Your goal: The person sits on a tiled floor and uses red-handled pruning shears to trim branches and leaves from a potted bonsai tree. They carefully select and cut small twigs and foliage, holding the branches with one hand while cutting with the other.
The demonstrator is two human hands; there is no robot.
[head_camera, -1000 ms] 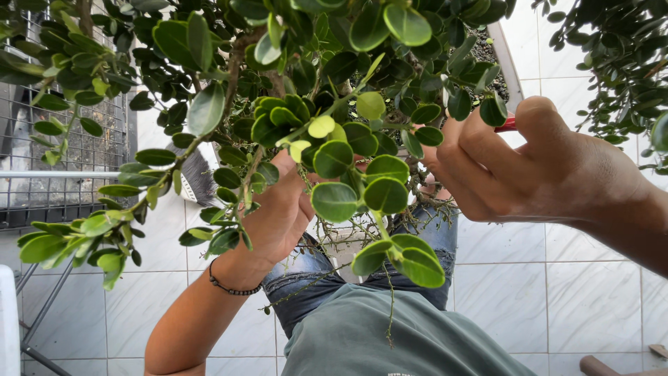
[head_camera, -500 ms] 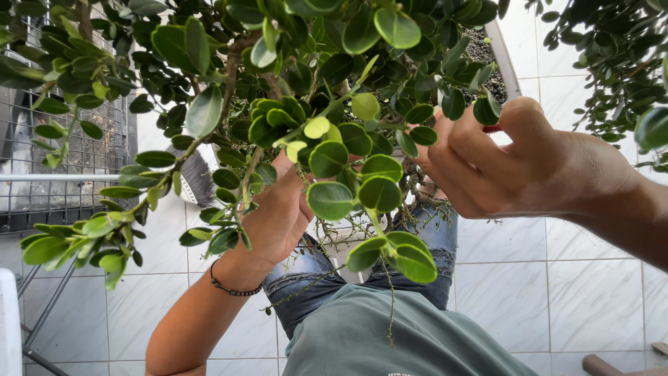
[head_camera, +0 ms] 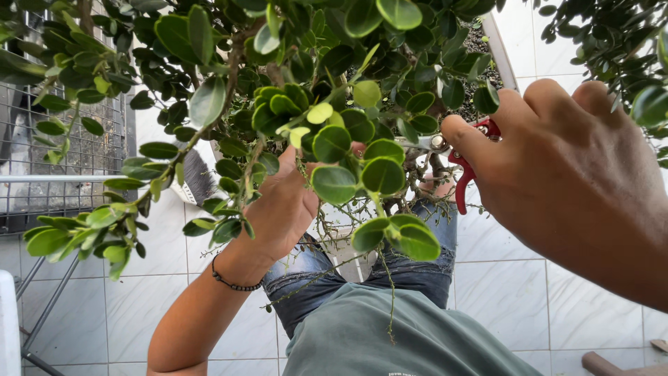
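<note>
Right hand (head_camera: 570,174) clenched round red-handled pruners (head_camera: 465,174), frame centre-right | left hand (head_camera: 282,209) grasping inner twigs, centre | leafy shrub (head_camera: 334,139) fills upper frame | judgement: steady twig, confirm blades before squeezing.

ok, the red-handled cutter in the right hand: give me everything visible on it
Only part of the red-handled cutter shows: a curved red handle, plastic-looking, hanging below the right hand's fingers, a second bit of red by the knuckles, and a shiny metal pivot at about the leaf line. The blades are hidden among the leaves and twigs of the small potted tree, so open or closed cannot be told. It points left into the foliage, gripped by the right hand alone.
</note>
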